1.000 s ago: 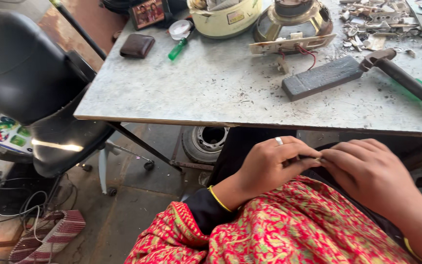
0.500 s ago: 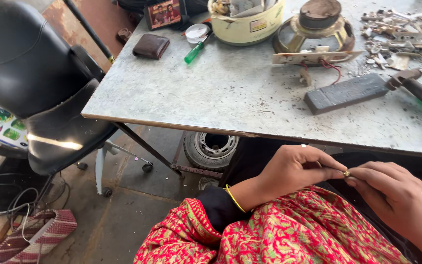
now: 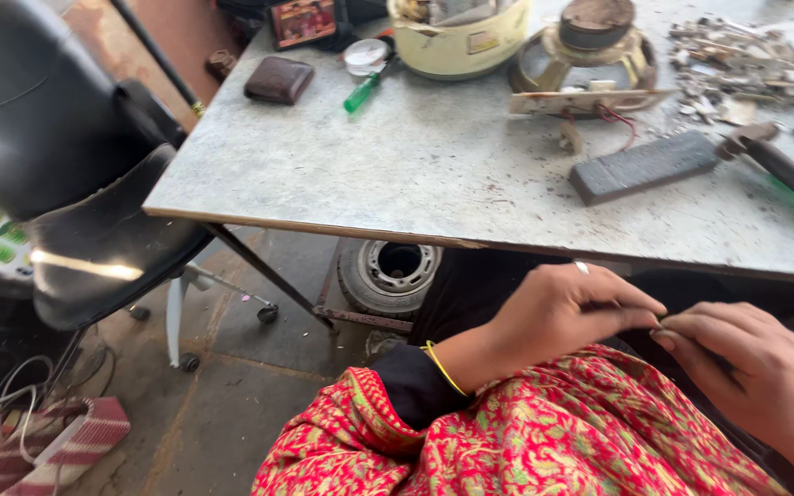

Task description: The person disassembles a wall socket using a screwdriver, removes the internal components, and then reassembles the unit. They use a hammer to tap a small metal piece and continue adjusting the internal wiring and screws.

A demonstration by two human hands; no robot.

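My left hand point(image 3: 558, 312) and my right hand point(image 3: 746, 367) meet just below the table's front edge, over my lap in red patterned cloth point(image 3: 544, 441). Their fingertips pinch together on a very small object point(image 3: 659, 321) that is too tiny to identify. The left hand wears a ring and a yellow bangle at the wrist. On the grey table point(image 3: 397, 174) above lie a dark rectangular block point(image 3: 645, 165), a speaker point(image 3: 590, 55) with red wires, and a hammer-like tool point(image 3: 783, 165).
A black office chair point(image 3: 75, 184) stands left of the table. A brown wallet point(image 3: 277, 81), a green screwdriver point(image 3: 365, 90), a cream pot point(image 3: 459, 37) and scrap metal bits point(image 3: 746, 64) sit at the table's back. A small tyre point(image 3: 392, 276) lies under it, cables at lower left.
The view has shifted slightly, so the table looks further right and lower. My hands stay together, fingertips working the small object, drifting a little right.
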